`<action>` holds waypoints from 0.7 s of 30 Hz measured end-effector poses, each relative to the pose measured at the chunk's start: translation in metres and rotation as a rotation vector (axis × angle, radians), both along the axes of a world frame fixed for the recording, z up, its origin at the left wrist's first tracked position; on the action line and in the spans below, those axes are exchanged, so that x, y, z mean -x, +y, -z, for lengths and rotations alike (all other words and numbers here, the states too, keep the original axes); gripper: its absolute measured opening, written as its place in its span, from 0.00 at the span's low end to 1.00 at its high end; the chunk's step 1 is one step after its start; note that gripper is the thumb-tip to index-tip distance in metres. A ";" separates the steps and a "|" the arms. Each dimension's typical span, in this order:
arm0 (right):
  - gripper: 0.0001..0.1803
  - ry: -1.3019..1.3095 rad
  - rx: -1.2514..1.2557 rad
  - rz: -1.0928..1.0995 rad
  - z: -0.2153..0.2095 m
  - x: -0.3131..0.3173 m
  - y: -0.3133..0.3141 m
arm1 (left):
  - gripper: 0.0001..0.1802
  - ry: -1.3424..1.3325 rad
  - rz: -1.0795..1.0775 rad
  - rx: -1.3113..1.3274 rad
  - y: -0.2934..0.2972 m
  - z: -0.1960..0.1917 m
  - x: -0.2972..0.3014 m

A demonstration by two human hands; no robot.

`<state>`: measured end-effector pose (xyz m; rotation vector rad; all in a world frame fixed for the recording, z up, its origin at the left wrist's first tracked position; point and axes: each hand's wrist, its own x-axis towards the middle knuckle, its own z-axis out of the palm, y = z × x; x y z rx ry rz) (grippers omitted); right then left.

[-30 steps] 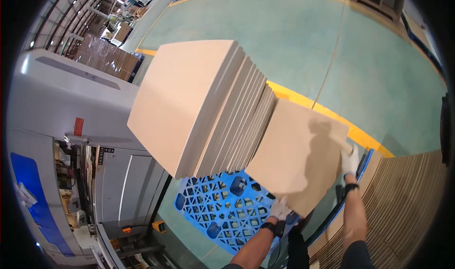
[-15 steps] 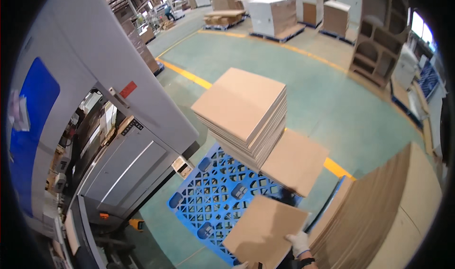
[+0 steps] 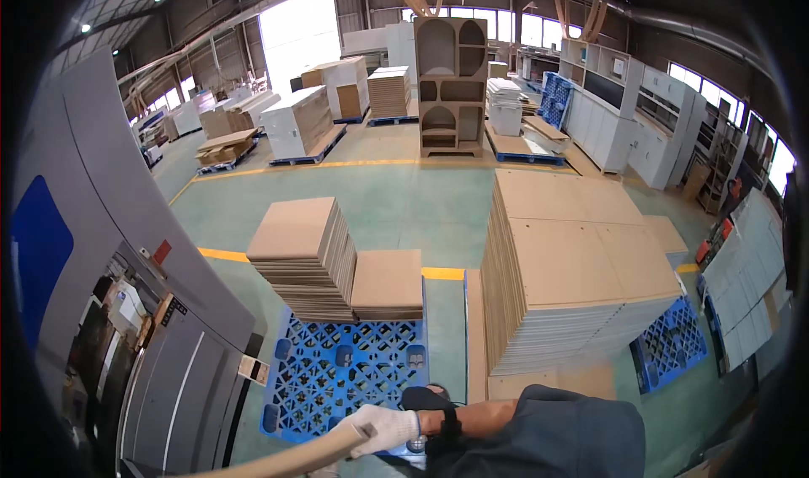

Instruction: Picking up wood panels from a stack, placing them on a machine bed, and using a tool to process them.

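My right hand (image 3: 383, 430), in a white knitted glove with a black band at the wrist, is closed on the end of a brown fibreboard panel (image 3: 291, 456). The panel shows nearly edge-on and runs off the lower edge to the left. My left hand is out of view. Beyond my right hand lies a blue plastic pallet (image 3: 344, 385). On its far left stands a tall stack of brown panels (image 3: 295, 229), with a low panel pile (image 3: 388, 280) beside it on the right.
A grey machine (image 3: 181, 368) with an opening stands close on the left. To the right rises a big block of stacked boards (image 3: 581, 242). A brown shelf unit with arches (image 3: 452, 86) and wrapped pallet loads (image 3: 295, 124) are at the back. Another blue pallet (image 3: 674, 343) lies farther right.
My view has swung up and to the right. The panel, earlier flat over the pallet's near corner, is now edge-on at the lower left. My left hand has left the view.
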<state>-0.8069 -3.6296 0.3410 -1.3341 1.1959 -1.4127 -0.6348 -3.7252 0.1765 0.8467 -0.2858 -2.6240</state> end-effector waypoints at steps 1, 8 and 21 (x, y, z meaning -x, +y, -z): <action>0.21 0.048 0.188 -0.052 -0.006 -0.018 -0.009 | 0.44 0.009 -0.007 0.014 0.001 -0.007 -0.011; 0.09 0.233 0.851 -0.121 -0.024 -0.058 -0.010 | 0.39 0.047 0.126 0.131 0.036 -0.044 -0.002; 0.29 0.296 -0.022 0.130 -0.048 -0.112 -0.039 | 0.31 -0.073 -0.944 0.182 0.116 -0.012 -0.204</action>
